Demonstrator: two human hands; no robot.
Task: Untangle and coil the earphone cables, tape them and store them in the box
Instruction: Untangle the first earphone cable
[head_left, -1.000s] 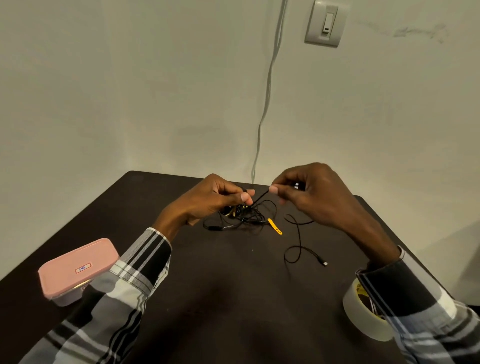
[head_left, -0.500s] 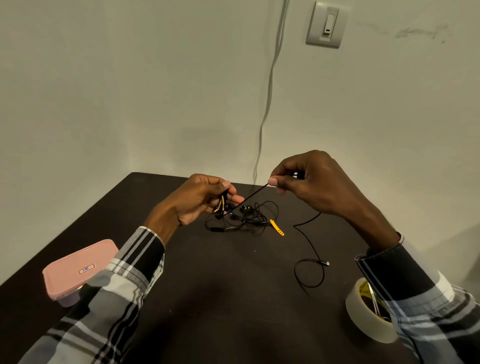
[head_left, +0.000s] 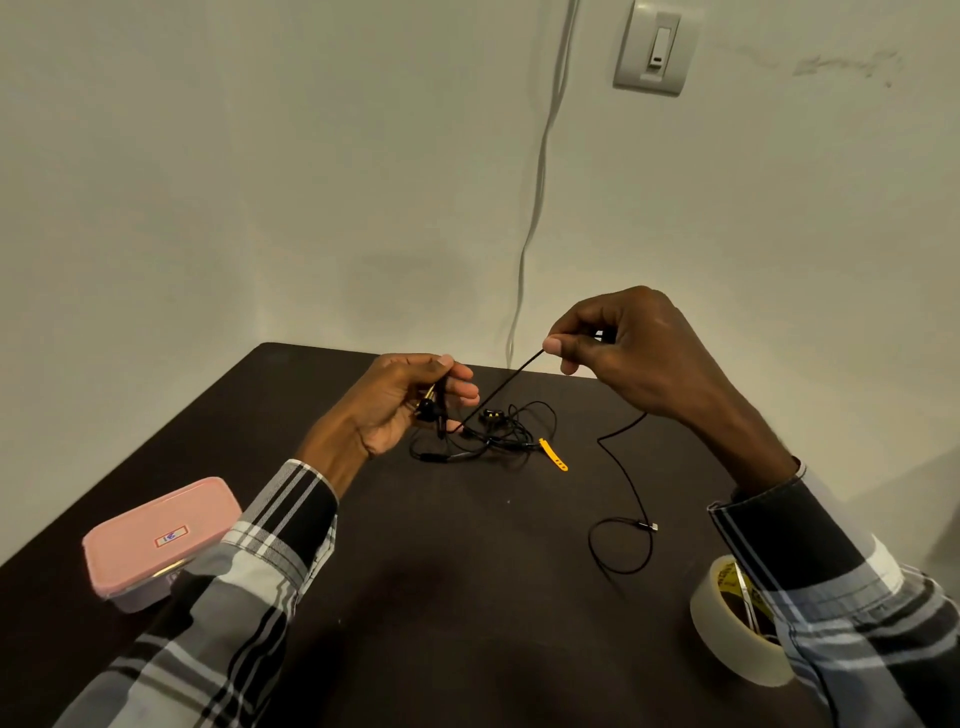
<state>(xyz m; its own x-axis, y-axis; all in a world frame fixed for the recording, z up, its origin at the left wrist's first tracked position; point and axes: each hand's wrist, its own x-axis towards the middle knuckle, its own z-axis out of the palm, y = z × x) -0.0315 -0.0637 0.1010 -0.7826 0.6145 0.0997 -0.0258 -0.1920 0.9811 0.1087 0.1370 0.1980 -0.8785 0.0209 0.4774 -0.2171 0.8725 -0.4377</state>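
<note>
Left hand: your left hand, centre of the frame, has its fingers closed on a black-and-gold earbud.
Right hand: your right hand pinches a taut black cable above the surface.
Earphone tangle: the earphone tangle lies between the hands, an orange strap beside it.
Box: the pink-lidded box sits lower left, closed.
Tape roll: the tape roll is lower right.

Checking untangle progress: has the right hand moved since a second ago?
Yes. The right hand has risen and pulled away from the tangle on the table, drawing a cable strand taut.
</note>
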